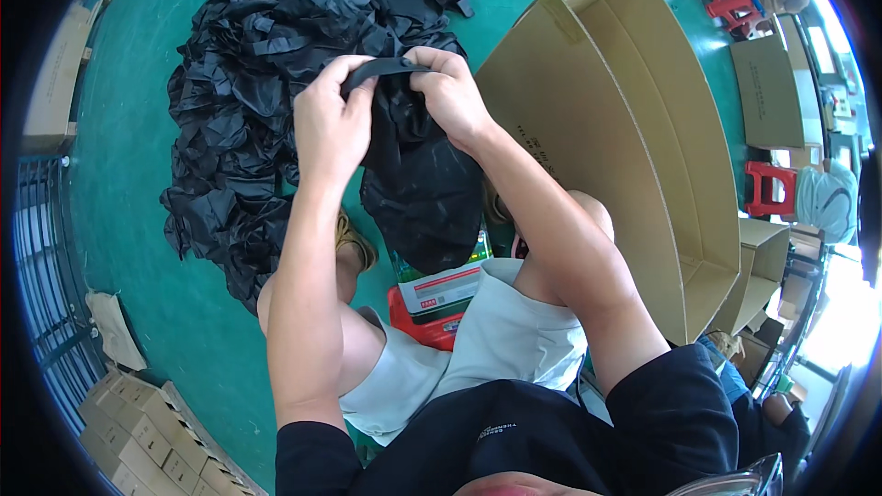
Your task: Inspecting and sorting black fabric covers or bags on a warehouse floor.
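My left hand [331,124] and my right hand [452,96] are raised in front of me, both closed on a black fabric band [384,67]. The band bows upward between them, with a small round dark spot, perhaps a snap, near my right fingers. Below the band hangs a black fabric piece [424,197], its lower end rounded, reaching down between my knees. Whether band and hanging piece are one item is partly hidden by my hands. Behind them lies a large heap of crumpled black fabric [243,69] on the floor.
A tall open cardboard box [574,96] stands close at my right. Between my legs are a red plastic object [401,317] and a printed white-and-green package [446,292]. Stacked cartons [138,432] are at lower left; red stools [770,189] and more boxes stand far right.
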Demonstrator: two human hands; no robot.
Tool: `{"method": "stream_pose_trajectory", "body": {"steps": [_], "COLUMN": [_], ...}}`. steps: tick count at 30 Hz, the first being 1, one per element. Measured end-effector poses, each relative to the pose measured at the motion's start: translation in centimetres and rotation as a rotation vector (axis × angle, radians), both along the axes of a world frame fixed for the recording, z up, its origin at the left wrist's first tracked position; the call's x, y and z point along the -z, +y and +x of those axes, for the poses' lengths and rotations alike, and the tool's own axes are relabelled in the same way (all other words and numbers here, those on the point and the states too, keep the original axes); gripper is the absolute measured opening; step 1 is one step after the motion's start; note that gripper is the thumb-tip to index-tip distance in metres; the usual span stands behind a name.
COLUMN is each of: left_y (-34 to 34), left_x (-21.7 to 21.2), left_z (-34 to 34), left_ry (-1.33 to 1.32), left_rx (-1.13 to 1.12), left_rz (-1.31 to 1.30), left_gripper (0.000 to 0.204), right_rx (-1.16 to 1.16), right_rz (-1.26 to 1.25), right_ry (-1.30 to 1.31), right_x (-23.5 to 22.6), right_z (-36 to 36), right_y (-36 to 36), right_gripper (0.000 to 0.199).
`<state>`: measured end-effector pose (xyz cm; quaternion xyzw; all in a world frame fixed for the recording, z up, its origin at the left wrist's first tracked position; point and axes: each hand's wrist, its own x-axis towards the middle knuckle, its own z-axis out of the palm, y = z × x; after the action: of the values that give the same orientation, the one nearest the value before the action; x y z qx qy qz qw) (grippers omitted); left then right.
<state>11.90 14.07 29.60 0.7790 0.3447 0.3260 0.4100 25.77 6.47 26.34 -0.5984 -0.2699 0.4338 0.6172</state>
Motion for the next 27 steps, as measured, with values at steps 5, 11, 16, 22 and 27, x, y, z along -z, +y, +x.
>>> {"method": "stream_pose_trajectory", "body": {"steps": [5,11,16,22,27], "left_y": [1.2,0.5,0.4,0.2,1.2], "left_x": [0.7,0.4,-0.3,-1.5,-1.3], "left_z": [-0.3,0.3,0.5,0.3,-0.3], "left_ry": [-0.191,-0.545,-0.745,-0.853,-0.859], "left_rx": [0.146,0.07,0.216,0.168,0.236], "left_rz": [-0.487,-0.952,-1.377,-1.375,-1.43], "left_gripper": [0.019,0.022,0.034,0.046,0.044], "right_rx": [-0.164,-0.174,-0.08,-0.101,-0.253], "right_rz": [-0.027,-0.1,-0.2,0.195,0.356], "right_ry": [-0.293,-0.641,-0.226,0.627,0.811], "right_x": [0.3,0.5,-0.1,-1.1,-2.3], "right_z": [1.4,2.5,3.6,4.5,5.4], "right_y": [-0.5,-0.9,-0.5,-1.8,-3.2], "right_gripper": [0.013,0.021,0.02,0.018,0.022]}}
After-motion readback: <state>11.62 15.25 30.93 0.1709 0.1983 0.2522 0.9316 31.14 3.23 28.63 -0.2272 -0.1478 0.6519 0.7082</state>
